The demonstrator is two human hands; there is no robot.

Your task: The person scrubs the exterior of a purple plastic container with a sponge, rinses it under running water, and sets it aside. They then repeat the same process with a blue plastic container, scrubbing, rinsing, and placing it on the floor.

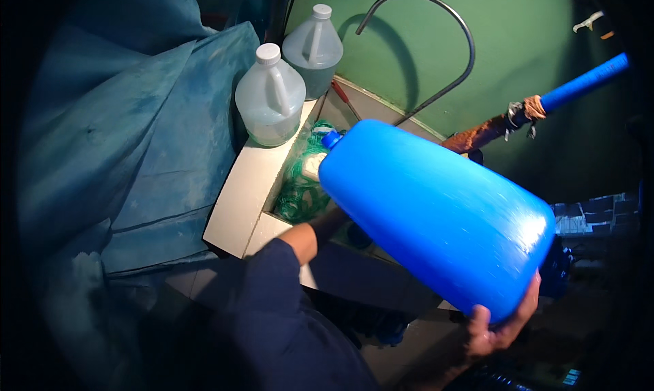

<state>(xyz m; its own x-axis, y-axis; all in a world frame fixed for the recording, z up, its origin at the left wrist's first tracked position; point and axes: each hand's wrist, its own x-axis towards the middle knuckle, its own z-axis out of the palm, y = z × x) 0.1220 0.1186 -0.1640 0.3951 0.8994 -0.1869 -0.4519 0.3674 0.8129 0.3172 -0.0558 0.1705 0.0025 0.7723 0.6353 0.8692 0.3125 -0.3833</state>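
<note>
A large blue plastic bottle (436, 221) is held tilted over a sink (354, 108), with its small blue-capped neck pointing up and left. My right hand (494, 330) cups the bottle's base at the lower right. My left arm in a dark blue sleeve reaches under the bottle. My left hand (332, 224) lies in shadow beneath the bottle near its neck end, and its fingers are hidden. A green mesh bundle (300, 186) lies in the sink just below the bottle's neck.
Two translucent jugs (271, 98) (315, 50) with white caps stand on the white tiled ledge (238, 200). A curved metal spout (436, 23) arches over the sink against a green wall. A rusty pipe with a blue end (579, 84) crosses at right. Blue cloth (136, 139) hangs at left.
</note>
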